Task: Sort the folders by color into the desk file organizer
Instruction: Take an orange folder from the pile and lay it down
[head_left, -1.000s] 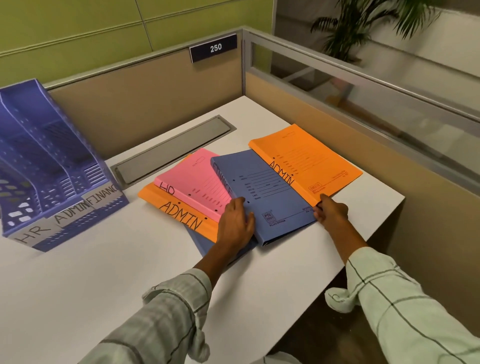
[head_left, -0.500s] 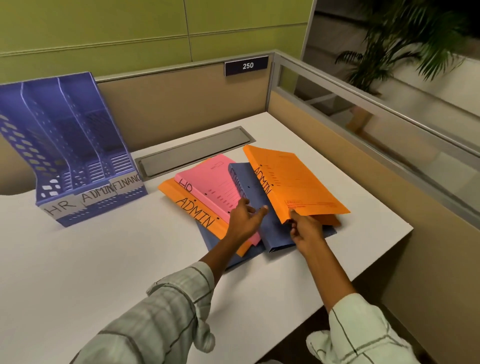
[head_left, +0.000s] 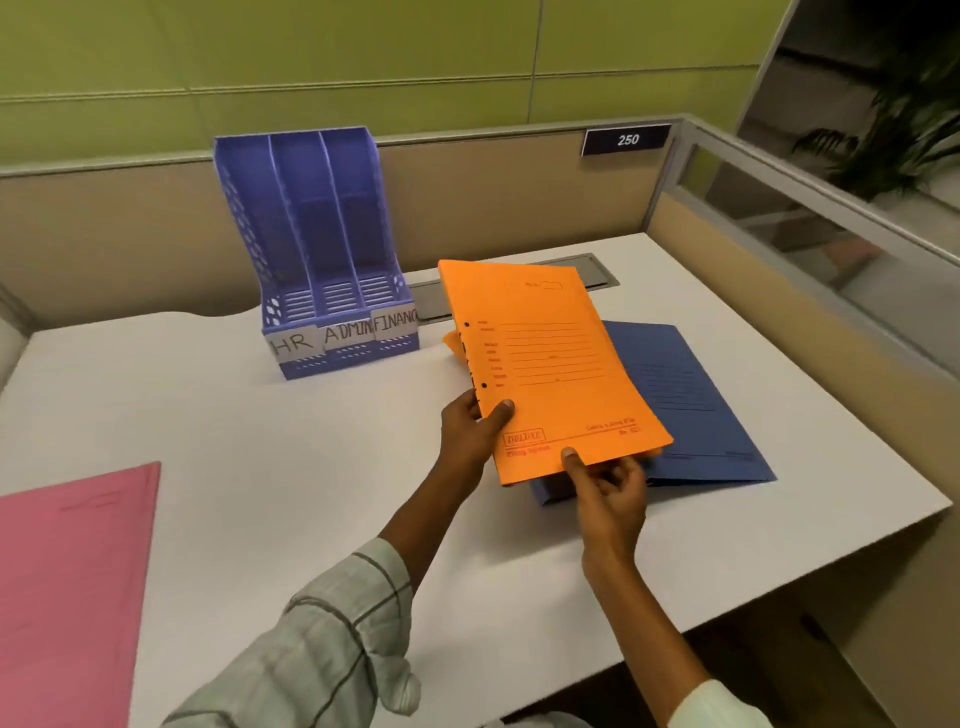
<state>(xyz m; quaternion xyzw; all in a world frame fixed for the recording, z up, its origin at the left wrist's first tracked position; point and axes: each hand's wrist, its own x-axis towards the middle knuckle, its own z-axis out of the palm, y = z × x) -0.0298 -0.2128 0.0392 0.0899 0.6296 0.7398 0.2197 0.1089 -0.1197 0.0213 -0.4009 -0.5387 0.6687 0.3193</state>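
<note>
A pink folder lies at the desk's left edge, and behind it the blue organizer, labelled HR, ADMIN and FINANC, holds nothing visible in its three slots. The left hand and right hand both pinch an orange folder stamped DELUXE, raised above blue folders under a "250" plate.
</note>
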